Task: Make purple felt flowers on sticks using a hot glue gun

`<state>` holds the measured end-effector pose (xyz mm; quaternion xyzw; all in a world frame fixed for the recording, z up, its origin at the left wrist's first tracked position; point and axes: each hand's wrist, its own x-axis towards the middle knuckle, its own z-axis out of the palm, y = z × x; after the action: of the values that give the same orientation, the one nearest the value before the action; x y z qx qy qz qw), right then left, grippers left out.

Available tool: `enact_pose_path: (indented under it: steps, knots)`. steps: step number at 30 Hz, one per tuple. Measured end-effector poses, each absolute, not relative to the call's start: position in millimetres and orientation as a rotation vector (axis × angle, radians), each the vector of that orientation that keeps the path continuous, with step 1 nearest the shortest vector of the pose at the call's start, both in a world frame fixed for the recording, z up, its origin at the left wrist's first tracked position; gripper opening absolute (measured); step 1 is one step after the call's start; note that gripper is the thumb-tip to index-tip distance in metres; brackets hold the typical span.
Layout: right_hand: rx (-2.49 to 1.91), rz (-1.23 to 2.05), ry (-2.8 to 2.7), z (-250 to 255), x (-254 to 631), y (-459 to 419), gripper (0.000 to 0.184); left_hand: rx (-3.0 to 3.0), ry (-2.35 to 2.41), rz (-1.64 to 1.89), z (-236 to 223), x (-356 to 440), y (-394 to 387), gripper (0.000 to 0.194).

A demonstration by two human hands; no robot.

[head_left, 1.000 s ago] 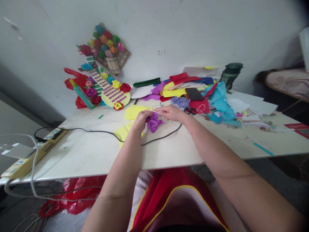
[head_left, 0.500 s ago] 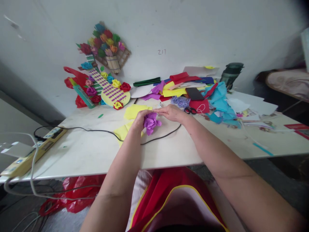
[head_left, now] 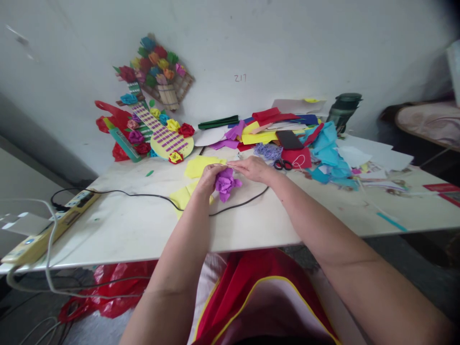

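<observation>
A ruffled purple paper flower [head_left: 226,184] sits in my left hand [head_left: 207,178], its petals facing me and the fingers closed round its back. My right hand [head_left: 251,168] reaches in from the other side, thumb and fingers pinched together close to the flower's far edge. Something thin and pale runs between the two sets of fingertips; what it is I cannot make out. Under and behind the left hand lie yellow paper sheets [head_left: 201,166] on the white table [head_left: 251,230].
A black cable [head_left: 132,193] crosses the table from a power strip [head_left: 53,227]. Scissors [head_left: 283,165], lilac string [head_left: 268,151], a phone [head_left: 289,140] and coloured paper [head_left: 260,137] lie behind the right hand. A paper-flower guitar [head_left: 172,143], glue bottle [head_left: 124,140] and dark drinking bottle [head_left: 343,110] stand farther back.
The purple flower has shifted and turned very slightly to the right. Both hands stay almost in place, their fingertips still close together.
</observation>
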<state>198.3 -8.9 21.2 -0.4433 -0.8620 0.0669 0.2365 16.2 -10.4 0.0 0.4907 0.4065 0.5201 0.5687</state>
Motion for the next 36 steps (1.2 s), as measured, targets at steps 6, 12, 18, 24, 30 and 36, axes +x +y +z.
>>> enact_pose_path:
  steps: [6,12,18,24,30,36]
  knots:
    - [-1.150,0.479,-2.190,20,195,-7,0.040,1.297,0.859,1.193,-5,15,-7,0.023]
    - [-1.160,0.450,-2.182,18,192,-4,0.032,1.368,0.838,1.140,-2,15,-9,0.026]
    - [-1.234,0.311,-2.203,20,192,-4,0.027,1.405,0.864,1.113,-6,12,-5,0.025]
    - [-1.222,0.294,-2.179,17,191,-1,0.022,1.378,0.875,1.119,-10,12,-2,0.023]
    - [-1.125,0.338,-2.119,10,192,7,0.018,1.354,0.880,1.133,-9,13,-2,0.023]
    - [-1.078,0.390,-2.031,7,192,14,0.013,1.333,0.867,1.152,-8,14,-3,0.023]
